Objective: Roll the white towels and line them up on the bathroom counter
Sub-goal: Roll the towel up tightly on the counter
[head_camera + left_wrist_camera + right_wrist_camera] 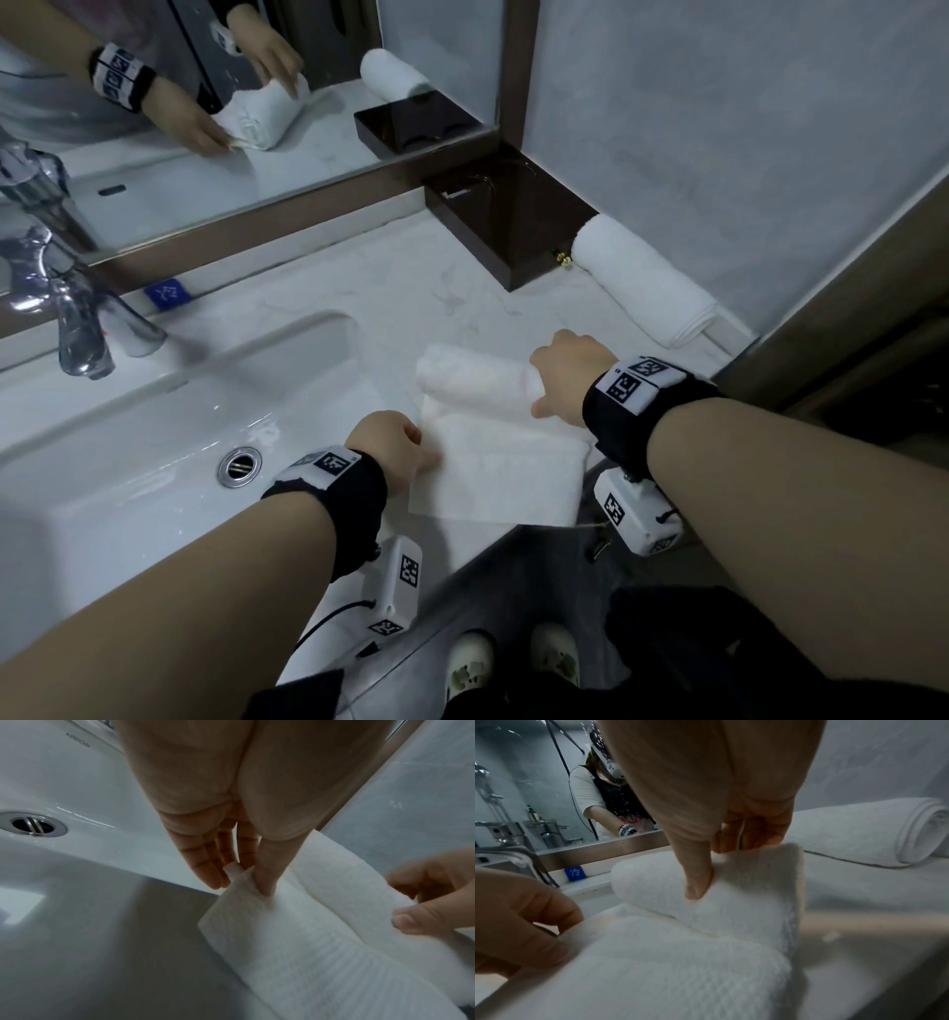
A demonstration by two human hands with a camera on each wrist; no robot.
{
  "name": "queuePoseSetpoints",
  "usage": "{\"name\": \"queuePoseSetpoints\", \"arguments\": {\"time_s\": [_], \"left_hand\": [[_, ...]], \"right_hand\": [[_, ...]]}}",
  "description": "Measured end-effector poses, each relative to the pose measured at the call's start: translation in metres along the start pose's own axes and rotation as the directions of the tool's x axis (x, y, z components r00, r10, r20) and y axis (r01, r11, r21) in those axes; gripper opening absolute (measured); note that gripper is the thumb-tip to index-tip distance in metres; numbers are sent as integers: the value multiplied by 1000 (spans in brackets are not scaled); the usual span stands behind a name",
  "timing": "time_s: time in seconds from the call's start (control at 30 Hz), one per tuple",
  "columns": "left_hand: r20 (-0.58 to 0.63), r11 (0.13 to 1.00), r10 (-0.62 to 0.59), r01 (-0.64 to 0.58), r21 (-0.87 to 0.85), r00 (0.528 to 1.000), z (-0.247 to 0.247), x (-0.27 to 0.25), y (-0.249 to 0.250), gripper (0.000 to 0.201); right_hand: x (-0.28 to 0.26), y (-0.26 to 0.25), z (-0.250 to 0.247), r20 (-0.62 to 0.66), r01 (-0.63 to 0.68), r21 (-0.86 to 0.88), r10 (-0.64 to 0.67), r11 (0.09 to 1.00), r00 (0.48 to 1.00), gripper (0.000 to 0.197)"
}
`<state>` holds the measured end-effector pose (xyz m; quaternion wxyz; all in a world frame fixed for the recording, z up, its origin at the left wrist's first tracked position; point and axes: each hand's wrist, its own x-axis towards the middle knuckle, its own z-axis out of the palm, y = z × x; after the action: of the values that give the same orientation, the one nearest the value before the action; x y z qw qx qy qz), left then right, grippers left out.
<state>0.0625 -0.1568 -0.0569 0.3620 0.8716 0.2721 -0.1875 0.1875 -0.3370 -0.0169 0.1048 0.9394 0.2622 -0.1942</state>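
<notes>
A white towel (503,478) lies half rolled on the marble counter (390,298), right of the sink. Its rolled part (472,375) is at the far side and the flat part reaches the front edge. My left hand (426,452) pinches the towel's left edge between thumb and fingers (264,882). My right hand (539,395) grips the roll's right end, thumb (698,886) on top and fingers curled behind it. A finished rolled towel (647,277) lies against the right wall; in the right wrist view this rolled towel (872,829) sits behind my right hand.
A dark brown box (513,221) stands in the back corner beside the finished roll. The white sink basin (154,411) with its drain (239,465) and chrome faucet (77,318) fills the left. A mirror runs along the back, and a small blue item (167,294) sits below it.
</notes>
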Motion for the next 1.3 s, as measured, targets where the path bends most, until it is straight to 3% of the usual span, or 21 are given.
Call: {"name": "queuePoseSetpoints", "arguments": {"time_s": [0.3,0.43,0.57,0.77,0.93,1.1,1.23,1.3], "left_hand": [[-107,1000,3,-4,-11,994,-5,3,-2,9],[-88,996,-9,1,-95,996,-5,7,-5,3],[-41,983,-33,25,-184,999,-5,13,-9,14],[-12,963,-44,39,-266,999,-4,23,-22,11],[-3,966,-20,18,-257,1000,-6,29,-27,45],[-122,933,122,-156,-325,985,-22,33,-20,85],[-67,887,187,-198,-417,980,-34,34,-4,80],[-8,927,217,-209,-312,976,-36,33,2,67]], "right_hand": [[5,-10,8,13,-48,53,48,997,999,48],[4,-5,12,-9,38,141,-37,989,999,46],[1,-7,12,-40,65,130,-60,989,997,47],[-8,-16,21,-146,97,108,-80,989,986,36],[-15,-25,25,-208,100,62,-85,993,974,35],[-19,-33,29,-222,85,-1,-83,996,972,41],[-25,-34,35,-248,104,-16,-105,994,963,47],[-27,-33,39,-265,123,-9,-121,992,957,48]]}}
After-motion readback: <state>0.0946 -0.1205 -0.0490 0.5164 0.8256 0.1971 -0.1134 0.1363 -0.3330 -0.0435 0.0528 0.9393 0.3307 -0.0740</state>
